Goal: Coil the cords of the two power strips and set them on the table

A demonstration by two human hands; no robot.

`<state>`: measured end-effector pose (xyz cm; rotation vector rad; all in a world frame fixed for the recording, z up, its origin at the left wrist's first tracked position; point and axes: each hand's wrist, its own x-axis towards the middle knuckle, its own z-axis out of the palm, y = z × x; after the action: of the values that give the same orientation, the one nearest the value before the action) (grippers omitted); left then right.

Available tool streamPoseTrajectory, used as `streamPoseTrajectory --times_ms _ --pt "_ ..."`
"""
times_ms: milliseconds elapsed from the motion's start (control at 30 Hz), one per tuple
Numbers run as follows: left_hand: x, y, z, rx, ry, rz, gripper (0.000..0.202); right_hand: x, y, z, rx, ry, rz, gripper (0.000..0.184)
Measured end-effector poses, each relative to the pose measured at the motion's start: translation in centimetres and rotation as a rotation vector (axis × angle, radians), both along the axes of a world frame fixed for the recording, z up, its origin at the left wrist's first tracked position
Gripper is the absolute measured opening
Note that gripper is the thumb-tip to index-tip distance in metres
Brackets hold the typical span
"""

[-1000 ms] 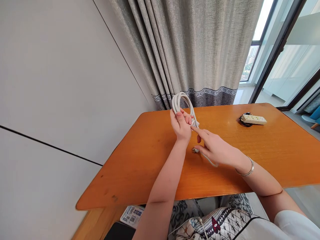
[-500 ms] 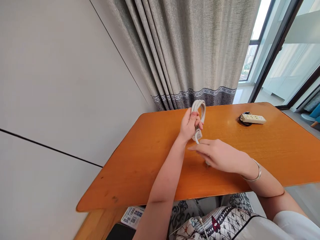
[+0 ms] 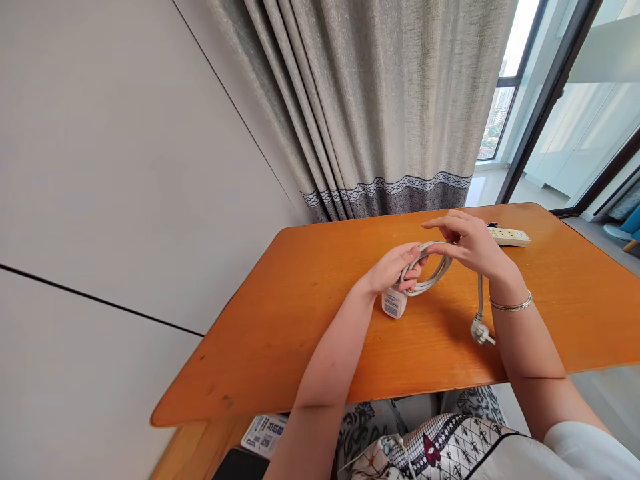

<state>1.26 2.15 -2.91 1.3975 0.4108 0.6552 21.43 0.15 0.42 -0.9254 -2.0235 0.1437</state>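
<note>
My left hand (image 3: 400, 268) is closed around one side of a looped white power cord (image 3: 434, 283), held above the wooden table. Just below that hand hangs a white block (image 3: 394, 304) with a printed label; the rest of it is hidden. At the coil's upper right is my right hand (image 3: 465, 241), its thumb along the cord, index finger stretched out and the other fingers curled. From beneath this hand a length of cord drops to a white plug (image 3: 482, 332) with metal pins, dangling over the table near my right forearm.
Behind my right hand lies a cream power strip (image 3: 510, 237), partly covered by the hand. The orange-brown table (image 3: 280, 320) has its front edge close to my lap. A grey curtain (image 3: 400, 107) hangs behind it, and a printed box (image 3: 264, 433) sits below at left.
My left hand has lowered and tipped the coil to the right. My right hand has risen from below the coil to its upper right, and the plug now hangs in sight.
</note>
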Motion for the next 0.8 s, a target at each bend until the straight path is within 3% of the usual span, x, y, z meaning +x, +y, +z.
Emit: streamPoseTrajectory --times_ms 167,333,500,633,800 --pt "-1.5 0.0 1.1 -0.030 -0.085 0.052 0.052 0.4 0.5 -0.1 -0.021 0.081 -0.035 0.038" --pt "-2.3 -0.5 3.2 -0.290 -0.403 0.391 0.053 -0.7 1.5 -1.1 -0.148 0.281 0.036 0.049" --pt "-2.1 -0.5 4.1 -0.293 -0.634 0.636 0.050 -4.5 1.1 -3.1 -0.428 0.313 0.206 0.056" --pt "-2.1 -0.4 4.2 -0.274 -0.665 0.667 0.050 -6.3 0.9 -4.0 -0.509 0.398 0.237 0.056" --pt "-2.1 -0.7 4.4 -0.307 -0.632 0.651 0.050 -4.9 1.3 -3.2 -0.588 0.368 0.282 0.052"
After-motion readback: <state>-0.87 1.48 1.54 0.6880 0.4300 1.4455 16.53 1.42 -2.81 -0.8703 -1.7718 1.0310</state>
